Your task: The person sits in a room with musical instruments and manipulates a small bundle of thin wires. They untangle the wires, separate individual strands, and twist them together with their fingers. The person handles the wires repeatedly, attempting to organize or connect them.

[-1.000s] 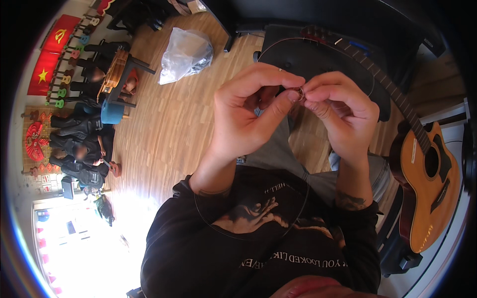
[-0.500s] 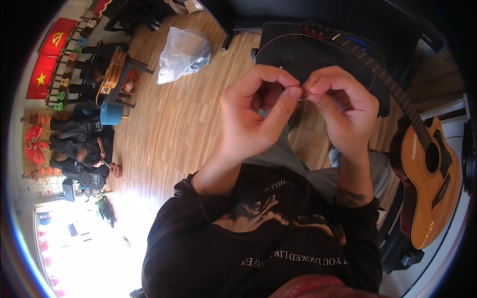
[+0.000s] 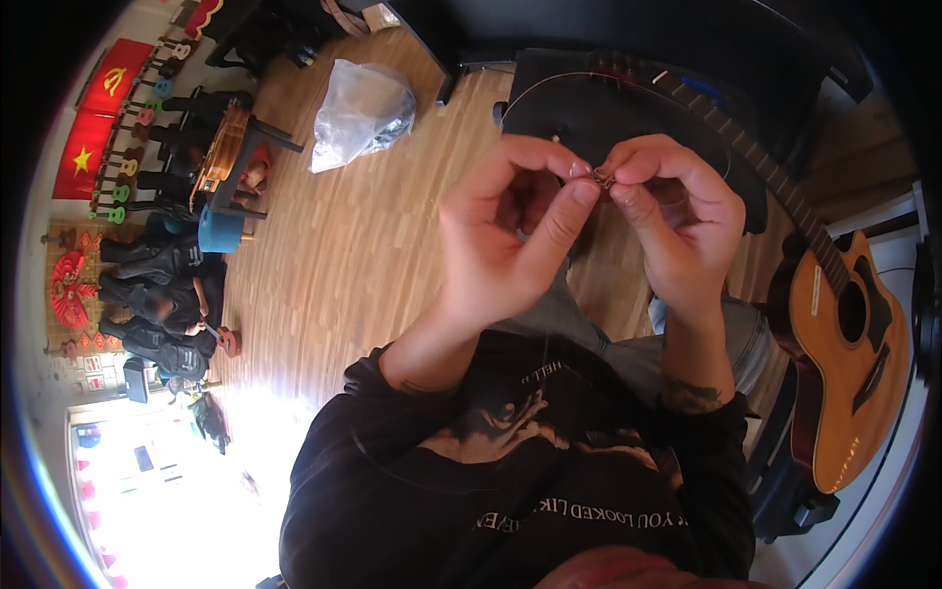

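My left hand and my right hand are raised in front of my chest, fingertips almost meeting. Each pinches thumb against index finger. Between them is a small twisted bit of thin copper-coloured guitar string, mostly covered by the fingertips. An acoustic guitar leans at my right, its neck reaching over a black padded surface beyond my hands. From near its headstock a loose string curves out to the left. Neither hand touches the guitar.
A clear plastic bag lies on the wooden floor. Far left, a person holds a small guitar, close to a blue stool. Dark furniture stands beyond the padded surface.
The fingertips have come closer together around the string, and its small loop looks more tightly bunched. Both hands stay at nearly the same place. The guitar has not moved.
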### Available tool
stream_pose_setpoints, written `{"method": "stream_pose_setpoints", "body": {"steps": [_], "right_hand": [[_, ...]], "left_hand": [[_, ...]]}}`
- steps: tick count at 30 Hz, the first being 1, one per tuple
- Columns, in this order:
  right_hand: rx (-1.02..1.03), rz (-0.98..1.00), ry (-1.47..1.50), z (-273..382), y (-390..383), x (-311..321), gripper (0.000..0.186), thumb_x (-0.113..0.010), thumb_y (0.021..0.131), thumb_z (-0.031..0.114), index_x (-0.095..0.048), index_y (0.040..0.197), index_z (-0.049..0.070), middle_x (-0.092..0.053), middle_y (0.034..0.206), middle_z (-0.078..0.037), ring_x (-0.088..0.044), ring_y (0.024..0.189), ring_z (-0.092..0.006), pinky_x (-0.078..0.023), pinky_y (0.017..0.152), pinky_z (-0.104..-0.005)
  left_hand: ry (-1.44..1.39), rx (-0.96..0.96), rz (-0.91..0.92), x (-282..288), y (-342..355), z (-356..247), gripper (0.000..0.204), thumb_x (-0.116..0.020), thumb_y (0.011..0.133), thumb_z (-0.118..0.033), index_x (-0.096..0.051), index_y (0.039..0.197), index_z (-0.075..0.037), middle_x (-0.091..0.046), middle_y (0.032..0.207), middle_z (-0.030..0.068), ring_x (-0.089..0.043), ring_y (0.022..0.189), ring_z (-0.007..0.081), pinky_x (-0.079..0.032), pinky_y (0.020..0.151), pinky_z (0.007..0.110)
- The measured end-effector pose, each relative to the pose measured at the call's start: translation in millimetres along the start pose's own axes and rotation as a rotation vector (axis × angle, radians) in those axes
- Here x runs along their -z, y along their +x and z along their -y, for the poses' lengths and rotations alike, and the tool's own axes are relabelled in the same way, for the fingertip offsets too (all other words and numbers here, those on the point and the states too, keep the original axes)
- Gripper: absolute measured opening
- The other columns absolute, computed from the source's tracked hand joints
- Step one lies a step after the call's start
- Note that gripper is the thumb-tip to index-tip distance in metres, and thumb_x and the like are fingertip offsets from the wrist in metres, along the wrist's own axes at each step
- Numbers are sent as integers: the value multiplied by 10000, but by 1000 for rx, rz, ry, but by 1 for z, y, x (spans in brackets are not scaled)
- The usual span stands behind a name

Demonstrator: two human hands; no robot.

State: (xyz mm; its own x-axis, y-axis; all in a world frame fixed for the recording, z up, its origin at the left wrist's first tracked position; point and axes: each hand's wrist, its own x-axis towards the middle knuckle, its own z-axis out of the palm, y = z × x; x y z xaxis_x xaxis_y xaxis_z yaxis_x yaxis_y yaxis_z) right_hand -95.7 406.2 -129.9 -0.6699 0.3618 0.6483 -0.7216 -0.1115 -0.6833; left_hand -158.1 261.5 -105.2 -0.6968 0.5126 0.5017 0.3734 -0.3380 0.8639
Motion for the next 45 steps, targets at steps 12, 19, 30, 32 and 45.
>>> {"method": "stream_pose_setpoints", "body": {"steps": [12, 19, 30, 32, 45], "right_hand": [[59, 27, -86, 2, 0, 2, 167, -652, 826, -173, -617, 970, -98, -654, 962, -164, -657, 896, -188, -569, 796, -289], [49, 68, -73, 0, 0, 4, 156, -662, 819, -169, -626, 956, -104, -635, 970, -162, -663, 872, -188, -581, 793, -287], [138, 62, -241, -1, 1, 4, 126, -701, 816, -107, -675, 925, -52, -608, 957, -129, -645, 785, -147, -558, 695, -247], [167, 76, -267, -2, -1, 4, 113, -710, 813, -90, -680, 911, -43, -609, 951, -128, -646, 780, -146, -550, 678, -243], [83, 30, -70, -4, 1, 2, 124, -685, 815, -140, -632, 917, -93, -571, 908, -112, -656, 811, -170, -584, 737, -266]], "left_hand": [[24, -19, 3, 5, 2, -2, 164, -697, 851, 83, -653, 987, 2, -638, 876, 12, -493, 673, -5, -359, 557, 151], [177, -66, 83, 16, 1, 2, 184, -674, 860, 98, -640, 1033, 45, -653, 1017, 112, -654, 946, 152, -540, 827, 266], [-68, 2, -18, 8, 5, -3, 174, -703, 830, 95, -678, 984, 20, -659, 924, 31, -538, 696, 7, -394, 578, 151], [-76, 38, -21, 5, 4, -6, 166, -697, 833, 92, -676, 979, 15, -655, 892, 23, -526, 681, 2, -386, 575, 148], [378, -145, 33, 9, 6, -2, 225, -679, 774, 143, -689, 962, 19, -659, 924, 43, -499, 667, -1, -348, 559, 137]]}}
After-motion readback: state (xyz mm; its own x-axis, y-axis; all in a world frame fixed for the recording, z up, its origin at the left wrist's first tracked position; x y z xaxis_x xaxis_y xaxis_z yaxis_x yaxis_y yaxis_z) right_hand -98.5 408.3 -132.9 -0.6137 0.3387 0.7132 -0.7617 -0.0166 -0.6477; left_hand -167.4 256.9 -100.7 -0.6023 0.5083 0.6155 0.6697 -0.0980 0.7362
